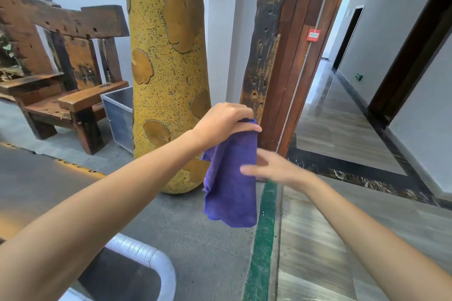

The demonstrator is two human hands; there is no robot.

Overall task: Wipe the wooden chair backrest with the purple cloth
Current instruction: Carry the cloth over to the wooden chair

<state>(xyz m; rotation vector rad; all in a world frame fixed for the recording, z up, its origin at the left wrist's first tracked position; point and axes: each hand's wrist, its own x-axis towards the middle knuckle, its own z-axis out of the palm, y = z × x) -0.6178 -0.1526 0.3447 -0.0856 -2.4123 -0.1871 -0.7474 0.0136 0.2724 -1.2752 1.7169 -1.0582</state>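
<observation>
My left hand pinches the top edge of a purple cloth, which hangs down freely in front of me. My right hand is blurred, its fingers spread flat against the cloth's right side at mid-height, without a grip. The rough dark wooden chair stands far off at the left, and its thick plank backrest is well away from both hands.
A tall yellow speckled vase stands just behind the cloth. A metal box sits between it and the chair. A wooden post and door frame rise at the right, beside a corridor. A grey curved rail lies near my left arm.
</observation>
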